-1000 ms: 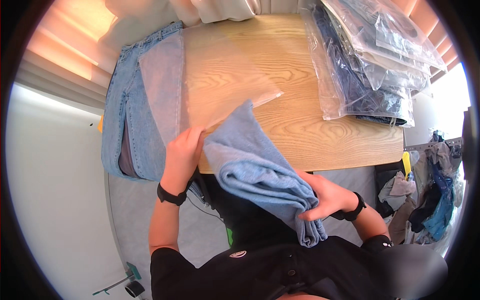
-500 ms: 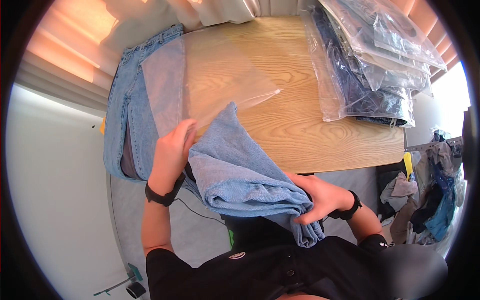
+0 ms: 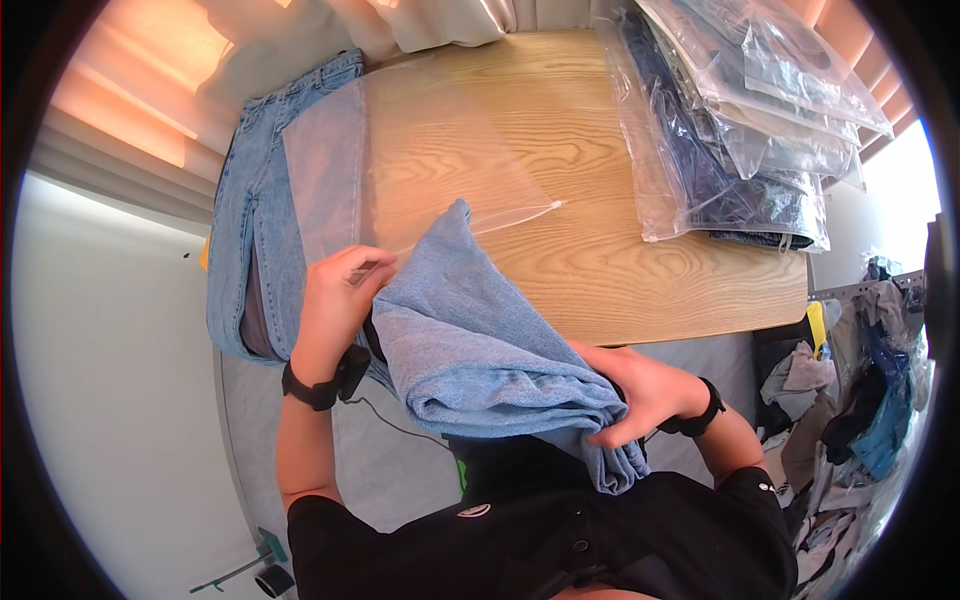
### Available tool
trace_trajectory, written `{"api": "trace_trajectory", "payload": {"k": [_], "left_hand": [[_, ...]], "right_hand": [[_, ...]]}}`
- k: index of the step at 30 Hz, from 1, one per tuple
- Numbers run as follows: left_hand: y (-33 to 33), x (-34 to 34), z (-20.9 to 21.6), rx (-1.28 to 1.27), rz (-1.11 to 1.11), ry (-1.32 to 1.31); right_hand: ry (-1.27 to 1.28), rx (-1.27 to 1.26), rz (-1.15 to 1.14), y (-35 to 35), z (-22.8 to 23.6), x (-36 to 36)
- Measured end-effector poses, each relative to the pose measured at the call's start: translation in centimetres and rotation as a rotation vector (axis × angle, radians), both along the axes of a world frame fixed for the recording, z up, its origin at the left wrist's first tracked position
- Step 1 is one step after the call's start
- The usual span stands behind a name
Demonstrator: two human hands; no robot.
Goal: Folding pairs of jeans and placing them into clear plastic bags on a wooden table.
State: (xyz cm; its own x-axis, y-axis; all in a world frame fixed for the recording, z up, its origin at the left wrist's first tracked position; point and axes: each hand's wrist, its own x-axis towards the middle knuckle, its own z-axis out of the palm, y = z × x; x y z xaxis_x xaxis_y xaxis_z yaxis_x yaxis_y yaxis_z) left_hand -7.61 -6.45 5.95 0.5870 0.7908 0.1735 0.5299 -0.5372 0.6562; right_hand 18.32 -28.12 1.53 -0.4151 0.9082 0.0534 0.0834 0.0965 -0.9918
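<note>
Folded light-blue jeans (image 3: 470, 340) hang in front of my chest, above the table's near edge. My right hand (image 3: 650, 392) grips their lower right end, thumb on top of the bunched cloth. Beside the jeans' upper left side, my left hand (image 3: 345, 285) has its fingers pinched together at the near edge of a clear plastic zip bag (image 3: 440, 150). The bag lies flat on the wooden table, its slider at the right end of the zip edge. Part of it overlaps another pair of blue jeans (image 3: 255, 190) draped along the table's left side.
Several clear bags of folded clothes (image 3: 740, 130) are stacked at the table's (image 3: 570, 270) far right. Curtains (image 3: 420, 25) run behind it. More garments (image 3: 865, 390) hang on a rack at the right. A white wall (image 3: 110, 350) stands at the left.
My left hand has shifted slightly down and left, its fingers closing at the bag's edge. The bag's zip edge has moved toward me. My right hand stays on the folded jeans.
</note>
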Motion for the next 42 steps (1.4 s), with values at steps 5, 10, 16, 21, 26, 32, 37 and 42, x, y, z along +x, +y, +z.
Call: {"api": "trace_trajectory", "payload": {"k": [5, 10, 16, 21, 26, 32, 37, 42], "left_hand": [[0.0, 0.3, -0.2, -0.029, 0.104, 0.002], [0.5, -0.1, -1.2, 0.017, 0.192, -0.041], [0.2, 0.0, -0.7, 0.203, 0.121, 0.045], [-0.2, 0.3, 0.3, 0.093, -0.039, -0.019], [-1.0, 0.6, 1.9, 0.115, -0.094, 0.079], [-0.4, 0.4, 2.5, 0.428, -0.182, 0.134], [0.9, -0.4, 0.7, 0.318, -0.157, 0.135], [2.2, -1.4, -1.1, 0.483, -0.146, 0.222]], "right_hand": [[-0.003, 0.025, -0.004, 0.1, -0.4, 0.1], [0.019, 0.005, -0.002, 0.0, -0.3, 0.1], [0.007, -0.004, -0.009, 0.0, -0.2, 0.3], [-0.011, 0.016, -0.001, 0.1, -0.3, 0.2], [-0.027, -0.004, 0.028, 0.6, -0.1, 0.2], [-0.007, -0.036, 0.035, 1.3, -0.2, 0.1], [-0.009, -0.053, 0.035, 1.5, -0.6, -0.3], [0.031, 0.011, 0.036, 1.0, -1.8, -0.7]]}}
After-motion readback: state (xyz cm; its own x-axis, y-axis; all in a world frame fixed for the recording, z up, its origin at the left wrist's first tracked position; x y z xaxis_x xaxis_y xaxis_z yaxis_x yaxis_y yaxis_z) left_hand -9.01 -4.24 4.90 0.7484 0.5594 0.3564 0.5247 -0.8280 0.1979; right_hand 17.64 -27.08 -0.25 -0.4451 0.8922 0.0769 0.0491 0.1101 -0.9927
